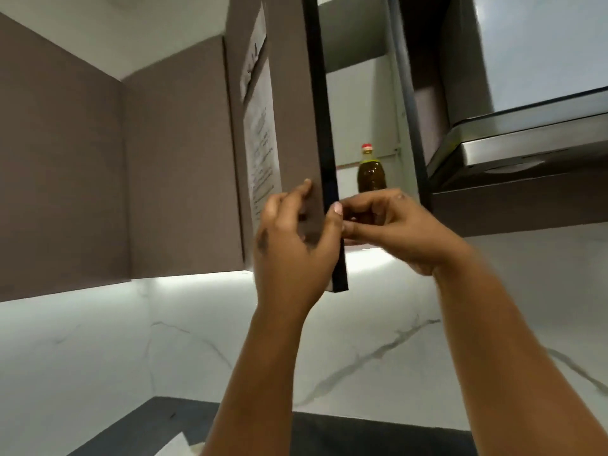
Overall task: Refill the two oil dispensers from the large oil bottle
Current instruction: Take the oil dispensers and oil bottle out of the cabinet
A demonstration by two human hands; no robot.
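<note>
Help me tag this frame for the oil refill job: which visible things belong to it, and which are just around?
Belongs to the job:
oil bottle with red cap, standing in the cabinet
cabinet door, gripped by the left hand
right hand, fingers curled, at the door's edge

Just around:
paper sheet on the door
range hood
marble backsplash

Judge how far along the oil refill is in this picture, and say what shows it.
Done: the cabinet door stands open, showing the oil bottle with its red cap on the shelf. In hand: the left hand grips the door's edge; the right hand is raised in front of the bottle, holding nothing visible. Left: taking the bottle down and filling both dispensers, which are out of view.
</note>
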